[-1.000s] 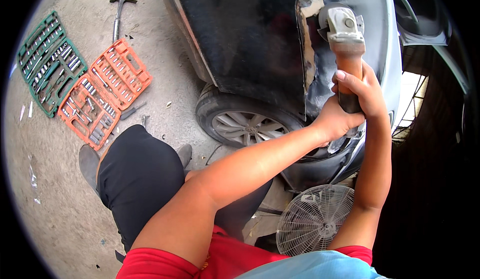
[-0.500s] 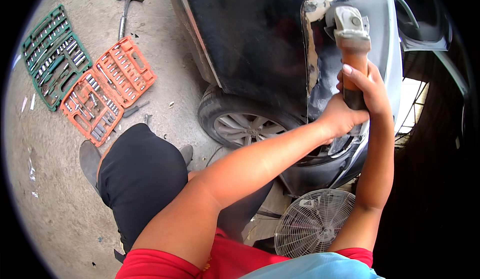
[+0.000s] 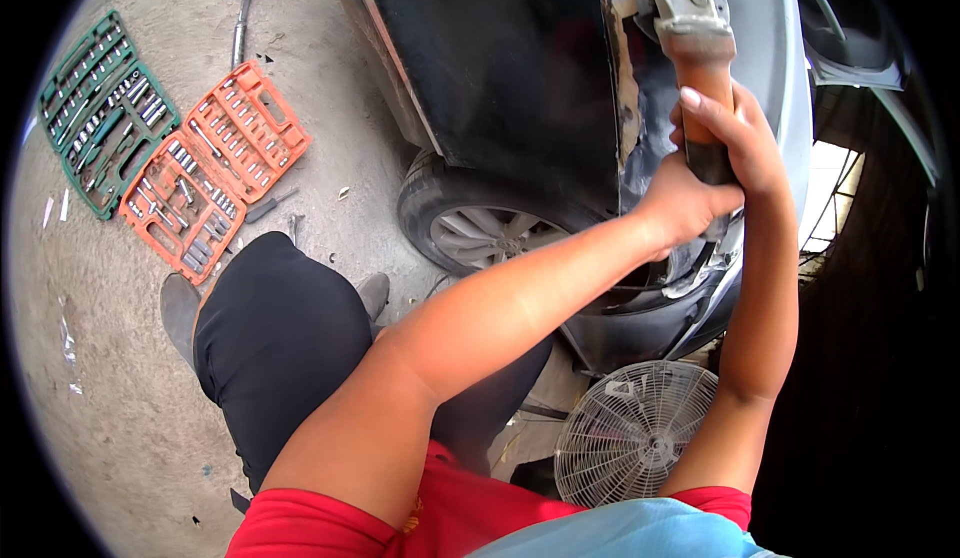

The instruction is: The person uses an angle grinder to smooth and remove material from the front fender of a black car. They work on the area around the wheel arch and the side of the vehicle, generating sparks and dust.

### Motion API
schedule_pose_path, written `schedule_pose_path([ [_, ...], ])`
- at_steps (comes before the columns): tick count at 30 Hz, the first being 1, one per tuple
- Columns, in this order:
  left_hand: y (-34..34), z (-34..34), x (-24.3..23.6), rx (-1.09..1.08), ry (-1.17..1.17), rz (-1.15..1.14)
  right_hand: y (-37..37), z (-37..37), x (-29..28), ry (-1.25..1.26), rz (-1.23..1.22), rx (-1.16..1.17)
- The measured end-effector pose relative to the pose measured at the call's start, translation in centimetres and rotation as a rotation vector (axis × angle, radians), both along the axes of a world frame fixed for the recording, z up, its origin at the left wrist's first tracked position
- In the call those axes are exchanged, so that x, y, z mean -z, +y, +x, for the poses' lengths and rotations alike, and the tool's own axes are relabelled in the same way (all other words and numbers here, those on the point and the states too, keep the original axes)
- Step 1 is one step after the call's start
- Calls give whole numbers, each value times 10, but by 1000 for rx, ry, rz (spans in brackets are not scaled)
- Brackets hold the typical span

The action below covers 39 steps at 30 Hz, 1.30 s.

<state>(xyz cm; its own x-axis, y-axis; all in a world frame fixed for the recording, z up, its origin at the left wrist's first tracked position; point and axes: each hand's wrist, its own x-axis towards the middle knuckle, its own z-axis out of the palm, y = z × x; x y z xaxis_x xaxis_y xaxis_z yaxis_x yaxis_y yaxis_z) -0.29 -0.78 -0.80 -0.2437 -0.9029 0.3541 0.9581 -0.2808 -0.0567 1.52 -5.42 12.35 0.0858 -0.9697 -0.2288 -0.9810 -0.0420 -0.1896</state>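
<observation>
Grinder [image 3: 700,53], with a dull metal head and a smooth orange body ending in a dark handle, is sitting over a stripped patch of the car [image 3: 500,68], where flaky cream filler [image 3: 628,108] is showing beside glossy black paint. Part of a round grey disc [image 3: 646,6] is peeking out by the head; whether it is touching the car cannot be told. Its long axis is running away from the person, the head pointing outward and leaning slightly left, the handle pointing back. The grip of the right hand [image 3: 746,145] is clasping the orange body, thumb lying across it, while the grip of the left hand [image 3: 690,201] is holding the dark rear end just below. On the rough concrete floor [image 3: 130,378], well to the left, two hard cases are lying open side by side: the green case [image 3: 98,105] is holding rows of shiny metal pieces and a green-handled tool [image 3: 103,130], and the orange case [image 3: 213,166] is holding small metal sockets [image 3: 184,158] in moulded slots. Just beyond, a steel-shafted hammer [image 3: 239,33] is lying.
</observation>
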Motion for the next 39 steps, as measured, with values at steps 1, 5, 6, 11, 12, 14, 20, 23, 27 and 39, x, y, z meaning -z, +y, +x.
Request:
schedule_pose_path([
  [1,-2,3,1,-4,6,-3,-1,3,0,0,0,1],
  [5,8,-13,3,-24,-28,56,7,-10,6,-56,23,43],
  [6,15,-15,-1,-2,-9,70,13,-15,2,-39,11,67],
  [11,6,-6,-6,0,-32,17,5,-10,-7,6,8,25],
  [12,0,6,-3,6,5,17,-1,-2,-3,4,4,13],
  [14,-2,9,1,14,6,0,1,7,1,-23,-8,30],
  [20,14,-14,-3,17,-26,76,12,-12,0,-30,17,88],
  [23,4,3,-7,8,-67,31,5,-3,-7,-34,-30,54],
  [27,-2,12,2,22,-51,28,-2,4,1,-39,2,32],
  [39,-10,9,-3,12,-42,29,-8,13,-2,-7,-29,16],
])
